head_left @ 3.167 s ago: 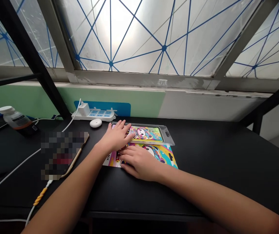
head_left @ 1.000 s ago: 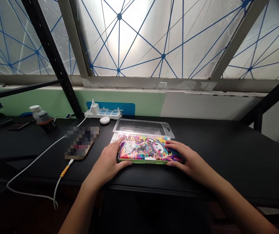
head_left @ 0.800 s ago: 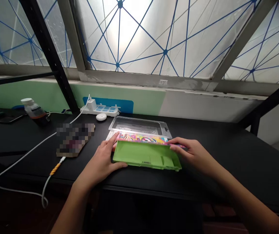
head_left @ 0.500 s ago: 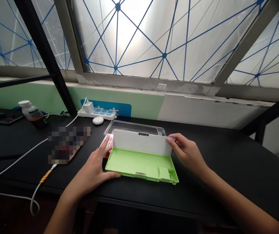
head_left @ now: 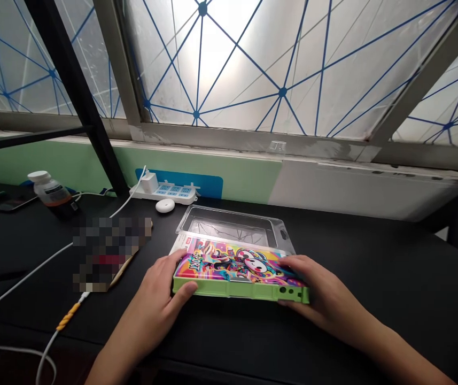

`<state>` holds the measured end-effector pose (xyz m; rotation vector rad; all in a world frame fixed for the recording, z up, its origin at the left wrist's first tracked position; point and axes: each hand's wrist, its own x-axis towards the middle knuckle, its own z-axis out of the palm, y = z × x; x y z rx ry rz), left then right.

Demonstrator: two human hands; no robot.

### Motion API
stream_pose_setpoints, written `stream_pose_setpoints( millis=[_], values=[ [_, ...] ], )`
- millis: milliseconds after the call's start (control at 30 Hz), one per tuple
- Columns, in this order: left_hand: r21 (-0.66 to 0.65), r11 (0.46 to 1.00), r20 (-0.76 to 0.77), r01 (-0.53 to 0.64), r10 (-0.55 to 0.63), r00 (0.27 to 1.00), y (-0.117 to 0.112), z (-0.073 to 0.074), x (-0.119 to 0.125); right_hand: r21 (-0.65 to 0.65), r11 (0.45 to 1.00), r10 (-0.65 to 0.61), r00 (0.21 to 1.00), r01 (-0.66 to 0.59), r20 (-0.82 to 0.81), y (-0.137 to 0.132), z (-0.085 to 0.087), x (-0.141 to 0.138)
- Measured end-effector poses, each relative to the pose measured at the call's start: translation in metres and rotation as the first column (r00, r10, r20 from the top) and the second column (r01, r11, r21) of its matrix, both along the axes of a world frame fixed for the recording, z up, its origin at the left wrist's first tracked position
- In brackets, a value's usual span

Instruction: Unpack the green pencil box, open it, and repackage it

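Green box (head_left: 237,291) is sitting closed on the black desk (head_left: 373,315), printed lid (head_left: 232,262) up, just in front of a clear plastic tray (head_left: 229,227). Left hand (head_left: 150,305) cups the near left corner, thumb on the front edge, while right hand (head_left: 325,283) grips the other end, fingers slightly spread.

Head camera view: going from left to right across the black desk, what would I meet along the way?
A white-capped plastic bottle, a pixelated object, the left hand, a green case with a colourful cartoon cover, the right hand.
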<state>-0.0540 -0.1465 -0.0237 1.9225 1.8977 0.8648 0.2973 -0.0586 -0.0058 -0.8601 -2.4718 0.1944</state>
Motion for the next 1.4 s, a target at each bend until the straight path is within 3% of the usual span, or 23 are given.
stream_pose_setpoints(
  millis=[100,200,267,367,500,600,667,767,900,1100,1233,1400],
  values=[
    [0.059,0.996,-0.103,0.066,-0.060,0.993,0.001,-0.007,-0.003,-0.099,0.989,-0.122,0.988,0.112,-0.093,-0.002,-0.006,0.000],
    [0.076,0.991,-0.199,0.109,-0.092,0.976,0.004,-0.010,-0.004,-0.312,0.920,-0.299,0.941,0.239,-0.159,-0.005,-0.007,-0.003],
    [0.081,0.988,-0.228,0.134,-0.113,0.967,0.006,-0.008,-0.004,-0.382,0.882,-0.357,0.921,0.276,-0.158,-0.006,-0.005,-0.007],
    [0.078,0.986,-0.234,0.144,-0.122,0.964,0.008,-0.005,-0.003,-0.292,0.908,-0.344,0.932,0.300,-0.111,-0.002,-0.002,-0.009],
    [0.078,0.994,-0.202,0.075,-0.058,0.978,0.007,-0.007,-0.004,-0.010,0.950,-0.312,0.950,0.312,-0.003,0.007,0.001,-0.007],
    [0.112,0.990,-0.202,0.080,-0.057,0.978,0.005,-0.012,-0.005,0.189,0.956,-0.247,0.963,0.224,0.105,0.009,0.008,-0.013],
    [0.129,0.982,-0.225,0.136,-0.105,0.969,0.003,-0.015,-0.006,0.246,0.958,-0.193,0.968,0.150,0.160,0.006,0.014,-0.026],
    [0.137,0.977,-0.241,0.166,-0.130,0.962,0.004,-0.019,-0.006,0.233,0.967,-0.150,0.967,0.100,0.207,-0.004,0.022,-0.055],
    [0.124,0.978,-0.226,0.166,-0.135,0.965,0.007,-0.019,-0.007,0.133,0.981,-0.168,0.953,0.138,0.252,-0.008,0.022,-0.095],
    [0.084,0.975,-0.181,0.206,-0.188,0.965,0.010,-0.019,-0.011,0.001,0.980,-0.194,0.961,0.198,0.194,-0.001,0.015,-0.110],
    [0.048,0.983,-0.150,0.175,-0.166,0.975,0.011,-0.020,-0.012,0.062,0.975,-0.218,0.969,0.212,0.116,-0.001,0.016,-0.110],
    [0.052,0.993,-0.061,0.104,-0.100,0.993,0.007,-0.018,-0.007,0.292,0.940,-0.171,0.984,0.176,-0.043,-0.005,0.022,-0.105]
  ],
)
